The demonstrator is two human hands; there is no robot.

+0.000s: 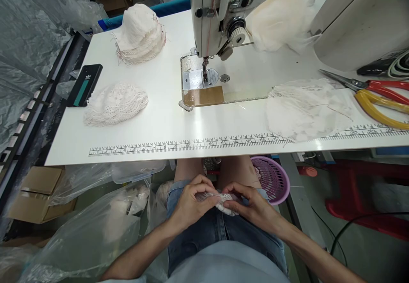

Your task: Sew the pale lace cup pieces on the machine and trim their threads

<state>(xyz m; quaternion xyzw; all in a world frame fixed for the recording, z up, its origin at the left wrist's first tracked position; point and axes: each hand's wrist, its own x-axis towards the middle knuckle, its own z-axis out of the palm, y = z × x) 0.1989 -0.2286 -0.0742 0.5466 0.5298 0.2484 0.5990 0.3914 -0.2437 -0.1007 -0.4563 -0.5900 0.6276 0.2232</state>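
Note:
Over my lap, just below the table edge, a small piece of white lace fabric [225,205] is pinched between my two hands. My left hand [198,197] grips its left end with thumb and fingers closed. At the other end, my right hand [244,198] has its thumb and fingers closed on the same piece. Parts of the lace are hidden behind my fingers. Beyond the table edge stands a white sewing machine [204,18] with its needle and presser foot over the metal plate, and red thread runs down its head.
On the white table [166,125] lie stacked white caps [140,33], a lace pile [116,104], a dark case [84,85], sheer white fabric [306,110] and scissors [373,89]. A printed ruler [191,145] follows the front edge. Below are a purple basket [281,180] and plastic bags [86,232].

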